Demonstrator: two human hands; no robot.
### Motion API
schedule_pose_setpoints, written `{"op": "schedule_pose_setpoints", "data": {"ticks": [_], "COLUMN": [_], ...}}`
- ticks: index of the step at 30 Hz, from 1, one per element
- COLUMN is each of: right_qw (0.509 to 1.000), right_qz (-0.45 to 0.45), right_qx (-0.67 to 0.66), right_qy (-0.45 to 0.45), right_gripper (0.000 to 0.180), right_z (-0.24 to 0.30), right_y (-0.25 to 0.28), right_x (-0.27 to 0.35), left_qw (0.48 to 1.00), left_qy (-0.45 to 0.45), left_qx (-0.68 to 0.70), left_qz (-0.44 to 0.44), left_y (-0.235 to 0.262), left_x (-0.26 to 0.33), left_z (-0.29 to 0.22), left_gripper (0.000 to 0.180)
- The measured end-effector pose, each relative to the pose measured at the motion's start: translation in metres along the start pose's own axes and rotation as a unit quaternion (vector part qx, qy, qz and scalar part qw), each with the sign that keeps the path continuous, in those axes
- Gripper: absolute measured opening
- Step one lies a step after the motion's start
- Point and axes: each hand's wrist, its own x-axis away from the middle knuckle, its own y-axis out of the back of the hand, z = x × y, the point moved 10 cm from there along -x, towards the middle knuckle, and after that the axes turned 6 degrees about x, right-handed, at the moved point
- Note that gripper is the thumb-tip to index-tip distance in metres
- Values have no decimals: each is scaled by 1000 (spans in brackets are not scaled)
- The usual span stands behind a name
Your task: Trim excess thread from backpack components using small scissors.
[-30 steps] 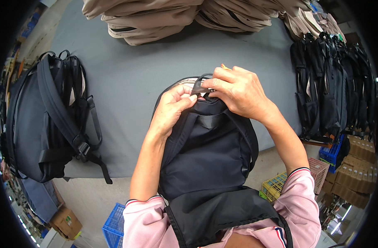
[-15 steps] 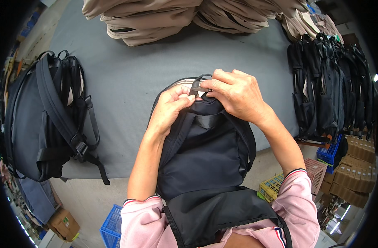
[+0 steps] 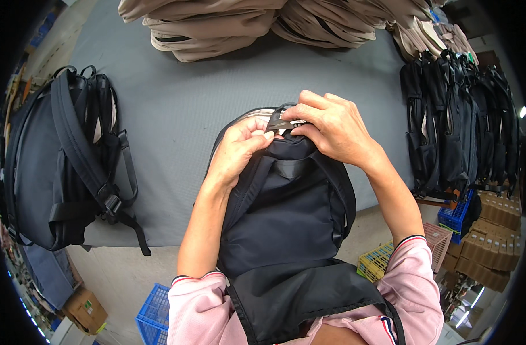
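Note:
A dark navy backpack (image 3: pixel 274 213) lies in front of me with its straps facing up, its top end on the grey table. My left hand (image 3: pixel 240 146) is closed on the fabric at the base of the backpack's top handle loop, thumb and forefinger pinched together. My right hand (image 3: pixel 335 126) grips small dark thread snips (image 3: pixel 283 125), their blades pointing left at the pinched spot. Right beside the snips the striped light lining shows at the backpack's top opening. The fingers partly hide the blade tips and whatever they touch.
Beige folded bags (image 3: pixel 211 34) are piled at the table's (image 3: pixel 171 115) far side. Another dark backpack (image 3: pixel 39 161) stands at the left. Several black bags (image 3: pixel 447 121) hang at the right, above a blue crate (image 3: pixel 455 218) and cardboard boxes (image 3: pixel 493 241). A yellow crate (image 3: pixel 375 261) is near my right elbow.
My right hand has tilted slightly, and the snips' dark blades show more plainly beside my left fingertips. The left hand keeps its pinch on the backpack.

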Motion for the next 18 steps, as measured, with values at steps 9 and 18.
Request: {"op": "schedule_pose_setpoints", "data": {"ticks": [9,18], "right_qw": [999,980], "right_qz": [-39,-102], "right_qx": [-6,-117], "right_qy": [-10,-127], "right_gripper": [18,23], "right_z": [0,-22], "right_y": [1,1], "right_x": [3,15], "left_qw": [1000,986], "left_qy": [-9,24], "left_qx": [2,-72], "left_qz": [23,147], "left_y": [-1,-6], "left_x": [1,15], "left_z": [-3,-32], "left_gripper": [15,49]}}
